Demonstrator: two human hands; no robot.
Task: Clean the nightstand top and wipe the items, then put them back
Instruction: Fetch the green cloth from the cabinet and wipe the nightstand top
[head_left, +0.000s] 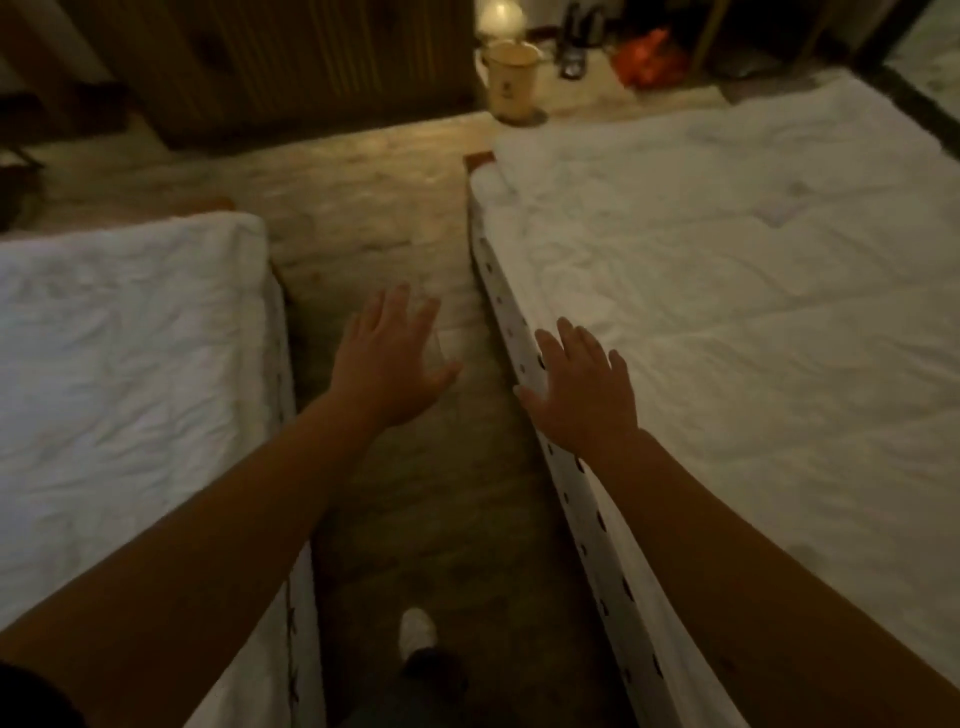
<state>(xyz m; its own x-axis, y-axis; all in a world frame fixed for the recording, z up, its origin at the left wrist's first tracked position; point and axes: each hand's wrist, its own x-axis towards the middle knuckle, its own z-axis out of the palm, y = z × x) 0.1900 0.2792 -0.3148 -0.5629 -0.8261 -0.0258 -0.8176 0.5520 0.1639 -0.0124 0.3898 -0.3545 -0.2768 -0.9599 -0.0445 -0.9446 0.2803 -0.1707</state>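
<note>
My left hand (392, 358) is stretched out over the floor between two beds, fingers apart, holding nothing. My right hand (584, 387) reaches forward over the edge of the right bed, fingers spread and also holding nothing. No nightstand and none of its items are in view. The picture is dim and a little blurred.
A white-covered bed (119, 374) lies on the left and a larger one (753, 291) on the right, with a narrow strip of wooden floor (415, 493) between them. A cream bin (511, 80) stands at the far end. My foot in a white shoe (415, 629) is below.
</note>
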